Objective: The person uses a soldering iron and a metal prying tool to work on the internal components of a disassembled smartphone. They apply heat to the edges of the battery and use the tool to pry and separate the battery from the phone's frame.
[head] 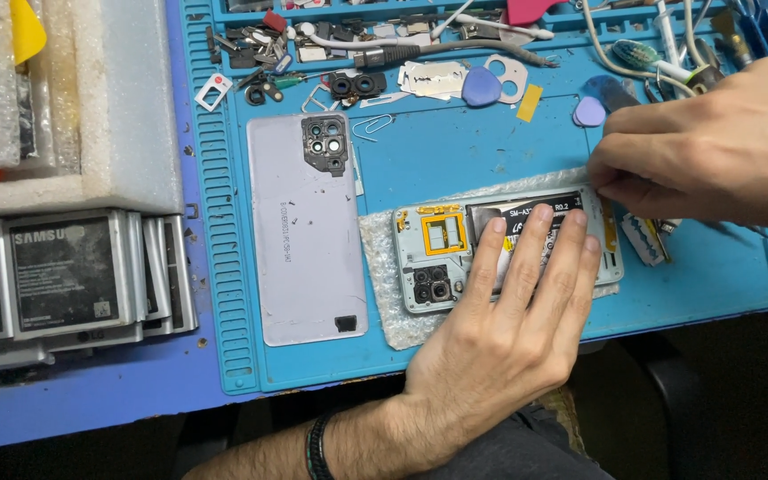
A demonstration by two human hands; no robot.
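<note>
- Pressing down with my left hand (500, 329): fingers spread flat across the opened phone (508, 253), palm toward me; it holds nothing, only pins the phone in place.
- Opened phone: back removed, innards showing, lying lengthwise on a strip of bubble wrap (384, 267) near the front edge of the blue work mat (455, 160). Its camera cluster sits at the left end, with a yellow-framed part just above it.
- My right hand (713, 151): fingertips pinched narrow at the phone's upper right corner. Whether they grip a tool or a part I cannot tell; the fingers hide it.
- Detached back cover (307, 231): pale grey, lying flat on the mat just left of the phone, dark camera surround at its top.
- Razor blade (644, 238): on the mat just right of the phone, below my right hand.
- Plectrum-shaped opening picks (482, 86): bluish, one above the phone, another (590, 112) near my right hand.
- Small parts, screws, brackets and cables (348, 53): scattered along the mat's far side.
- Stack of phone batteries (64, 276): on the bench left of the mat, well apart from both hands.
- White foam block (126, 107): behind the batteries.
- Dark wristband (316, 444): on my left wrist.
</note>
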